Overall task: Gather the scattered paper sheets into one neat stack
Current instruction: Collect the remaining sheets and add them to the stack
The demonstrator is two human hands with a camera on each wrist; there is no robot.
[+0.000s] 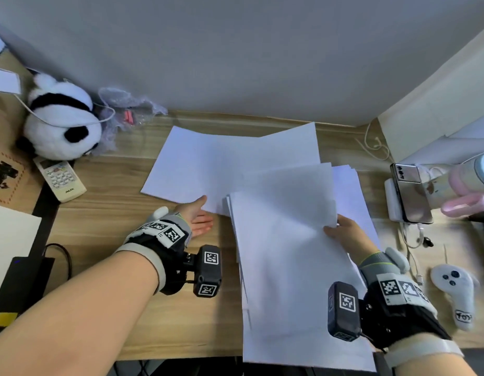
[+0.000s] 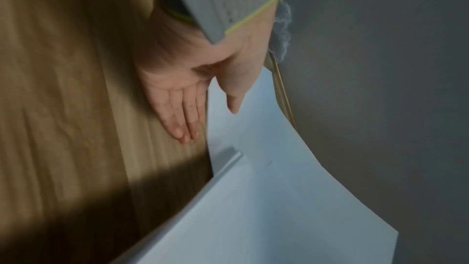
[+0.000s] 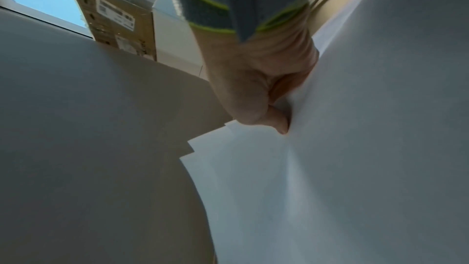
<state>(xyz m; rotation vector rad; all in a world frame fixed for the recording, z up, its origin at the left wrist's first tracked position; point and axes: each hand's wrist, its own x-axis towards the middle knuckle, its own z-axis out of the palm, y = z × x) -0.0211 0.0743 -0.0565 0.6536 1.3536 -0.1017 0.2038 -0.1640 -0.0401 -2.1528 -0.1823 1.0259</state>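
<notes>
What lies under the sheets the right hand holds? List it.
Under the held sheets pinched by the right hand: more white sheets and the wooden desk. Anything beneath their middle is covered.

Two hands: the left hand [image 1: 198, 219] and the right hand [image 1: 344, 232]. Two wrist cameras, one [image 1: 208, 271] on the left and one [image 1: 343, 312] on the right. Paper sheets: two lie apart at the back, one [image 1: 186, 169] to the left and one [image 1: 289, 142] to the right; the sheets in the stack [image 1: 289, 267] overlap too closely to count. One plush panda [image 1: 61, 118]. One remote [image 1: 60, 178]. One phone [image 1: 410, 191]. One white controller [image 1: 455, 291]. One clear plastic bag [image 1: 126, 107]. One wooden surface [image 1: 126, 240].
</notes>
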